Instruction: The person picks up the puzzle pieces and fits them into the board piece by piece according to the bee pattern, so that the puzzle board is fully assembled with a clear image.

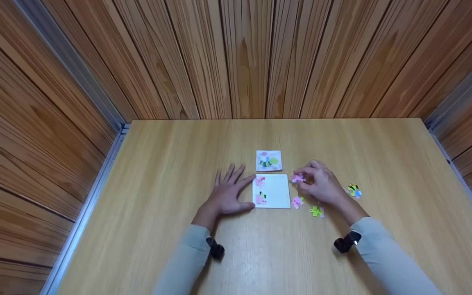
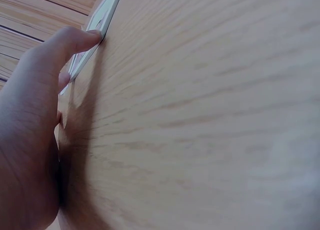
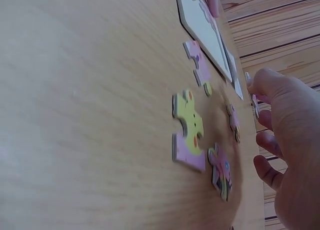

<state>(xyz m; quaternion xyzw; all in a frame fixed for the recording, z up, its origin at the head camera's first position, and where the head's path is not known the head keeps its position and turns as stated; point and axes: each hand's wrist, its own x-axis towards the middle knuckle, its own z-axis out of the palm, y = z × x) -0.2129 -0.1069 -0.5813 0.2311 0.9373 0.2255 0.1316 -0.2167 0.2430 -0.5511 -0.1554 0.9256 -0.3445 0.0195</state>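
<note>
My left hand (image 1: pixel 228 196) lies with fingers spread at the left side of a square white puzzle board (image 1: pixel 275 191), its thumb and index fingertip touching that edge. Two pieces sit along the board's left side: a pink one (image 1: pixel 260 181) at the top and a pink, green and black one (image 1: pixel 261 198) lower down. Just off the board's right edge, my right hand (image 1: pixel 322 184) pinches a pink puzzle piece (image 1: pixel 297 178) between thumb and fingers. The right wrist view shows this held piece (image 3: pixel 255 104) raised above the table, partly hidden by the fingers.
Loose pieces lie right of the board: a pink one (image 1: pixel 297 202), a yellow-green and pink one (image 1: pixel 316 211), and a yellow, black and blue one (image 1: pixel 354 191) farther right. Behind the board lies a square bee picture card (image 1: pixel 268 160). Wood-panel walls (image 1: pixel 244 61) border the table (image 1: pixel 170 164).
</note>
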